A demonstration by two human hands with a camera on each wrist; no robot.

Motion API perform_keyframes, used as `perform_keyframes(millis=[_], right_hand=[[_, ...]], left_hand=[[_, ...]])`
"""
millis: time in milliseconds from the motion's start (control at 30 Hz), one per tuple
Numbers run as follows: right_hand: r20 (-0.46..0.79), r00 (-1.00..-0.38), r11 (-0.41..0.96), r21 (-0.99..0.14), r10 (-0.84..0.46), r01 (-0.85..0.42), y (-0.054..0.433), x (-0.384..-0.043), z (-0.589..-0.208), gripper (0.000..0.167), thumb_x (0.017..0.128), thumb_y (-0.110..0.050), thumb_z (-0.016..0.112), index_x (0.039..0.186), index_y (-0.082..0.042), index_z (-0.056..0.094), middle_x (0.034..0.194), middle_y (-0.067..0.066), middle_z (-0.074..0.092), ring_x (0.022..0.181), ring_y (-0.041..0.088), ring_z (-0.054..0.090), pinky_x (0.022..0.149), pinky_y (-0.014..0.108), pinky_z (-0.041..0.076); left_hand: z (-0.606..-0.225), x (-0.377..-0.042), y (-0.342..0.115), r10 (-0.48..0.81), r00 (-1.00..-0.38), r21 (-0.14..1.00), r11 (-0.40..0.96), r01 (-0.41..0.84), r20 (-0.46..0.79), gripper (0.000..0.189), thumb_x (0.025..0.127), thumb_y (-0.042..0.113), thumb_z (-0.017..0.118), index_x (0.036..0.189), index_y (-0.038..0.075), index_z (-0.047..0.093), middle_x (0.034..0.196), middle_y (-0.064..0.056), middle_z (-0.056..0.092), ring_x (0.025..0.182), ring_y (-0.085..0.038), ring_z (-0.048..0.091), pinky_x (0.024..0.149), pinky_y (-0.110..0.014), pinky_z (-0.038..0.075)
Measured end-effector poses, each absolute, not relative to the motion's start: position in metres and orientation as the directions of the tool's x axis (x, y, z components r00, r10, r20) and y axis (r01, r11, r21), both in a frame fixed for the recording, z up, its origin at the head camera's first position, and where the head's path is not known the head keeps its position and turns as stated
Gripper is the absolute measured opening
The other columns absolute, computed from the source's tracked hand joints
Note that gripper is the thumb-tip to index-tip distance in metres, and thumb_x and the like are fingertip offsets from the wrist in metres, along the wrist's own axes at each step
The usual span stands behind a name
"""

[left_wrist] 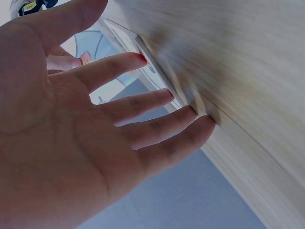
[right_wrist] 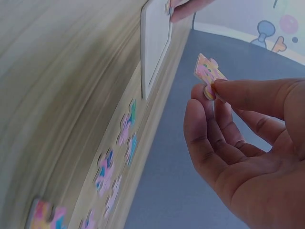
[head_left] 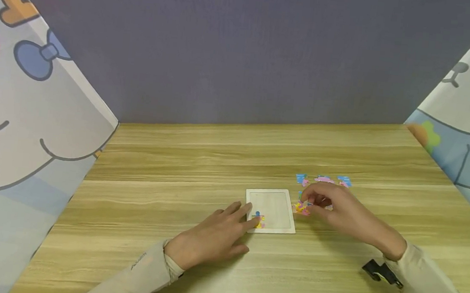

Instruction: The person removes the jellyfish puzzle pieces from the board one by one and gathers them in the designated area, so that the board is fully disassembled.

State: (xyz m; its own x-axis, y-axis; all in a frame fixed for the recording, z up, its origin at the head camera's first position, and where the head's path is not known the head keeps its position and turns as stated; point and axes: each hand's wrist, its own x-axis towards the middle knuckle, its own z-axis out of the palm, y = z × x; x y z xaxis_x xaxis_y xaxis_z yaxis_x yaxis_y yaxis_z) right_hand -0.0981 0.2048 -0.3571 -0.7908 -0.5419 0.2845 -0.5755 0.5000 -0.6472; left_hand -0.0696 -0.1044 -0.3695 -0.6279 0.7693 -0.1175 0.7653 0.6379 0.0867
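My right hand (head_left: 339, 208) pinches a pink and yellow jigsaw piece (right_wrist: 208, 71) between thumb and fingertips. In the right wrist view that piece is lifted off the table and tilted. Just left of it lies a square white puzzle tray (head_left: 274, 202) with a raised rim. A small blue, yellow and pink jigsaw piece (head_left: 258, 213) sits in the tray's near left corner, partly covered by a finger. My left hand (head_left: 213, 236) has its fingers spread, a fingertip on that piece and others at the tray's left edge. In the left wrist view its fingers (left_wrist: 176, 124) look straight.
Several loose jigsaw pieces (head_left: 324, 179) lie right of the tray, some hidden behind the right hand. The wooden table (head_left: 174, 159) meets a grey panel (head_left: 247, 58) at the back. Cartoon-printed walls (head_left: 71, 130) stand on both sides. A black clip (head_left: 380, 272) hangs by the right sleeve.
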Motion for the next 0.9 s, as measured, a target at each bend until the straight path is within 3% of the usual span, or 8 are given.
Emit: perform_keyframes(millis=[333, 667, 900], right_hand=[[0.272, -0.831, 0.563, -0.629, -0.486, -0.536, 0.224, -0.092, -0.359, 0.031, 0.079, 0.011, 0.076, 0.093, -0.016, 0.069, 0.082, -0.009, 0.063, 0.073, 0.004, 0.059, 0.066, 0.024, 0.056], [0.275, -0.86, 0.607, -0.617, -0.43, -0.5, 0.247, -0.09, -0.368, 0.029, 0.08, 0.007, 0.078, 0.098, -0.015, 0.071, 0.084, -0.002, 0.066, 0.075, 0.004, 0.061, 0.066, 0.023, 0.055], [0.214, -0.879, 0.62, -0.638, -0.426, -0.456, 0.258, -0.088, -0.374, 0.022, 0.084, 0.004, 0.075, 0.098, -0.013, 0.072, 0.085, -0.007, 0.064, 0.072, 0.004, 0.06, 0.062, 0.022, 0.053]], left_hand=[[-0.371, -0.07, -0.105, 0.776, -0.621, 0.087, 0.63, 0.772, -0.108, 0.063, 0.095, 0.042, 0.066, 0.15, 0.018, 0.046, 0.15, -0.014, 0.042, 0.132, -0.03, 0.046, 0.088, -0.042, 0.055], [-0.372, -0.069, -0.105, 0.781, -0.619, 0.074, 0.624, 0.778, -0.085, 0.062, 0.095, 0.042, 0.066, 0.149, 0.017, 0.048, 0.148, -0.014, 0.044, 0.131, -0.032, 0.047, 0.086, -0.041, 0.055], [-0.372, -0.068, -0.103, 0.776, -0.623, 0.067, 0.63, 0.774, -0.1, 0.063, 0.095, 0.044, 0.065, 0.15, 0.018, 0.047, 0.151, -0.015, 0.042, 0.134, -0.034, 0.046, 0.09, -0.043, 0.055]])
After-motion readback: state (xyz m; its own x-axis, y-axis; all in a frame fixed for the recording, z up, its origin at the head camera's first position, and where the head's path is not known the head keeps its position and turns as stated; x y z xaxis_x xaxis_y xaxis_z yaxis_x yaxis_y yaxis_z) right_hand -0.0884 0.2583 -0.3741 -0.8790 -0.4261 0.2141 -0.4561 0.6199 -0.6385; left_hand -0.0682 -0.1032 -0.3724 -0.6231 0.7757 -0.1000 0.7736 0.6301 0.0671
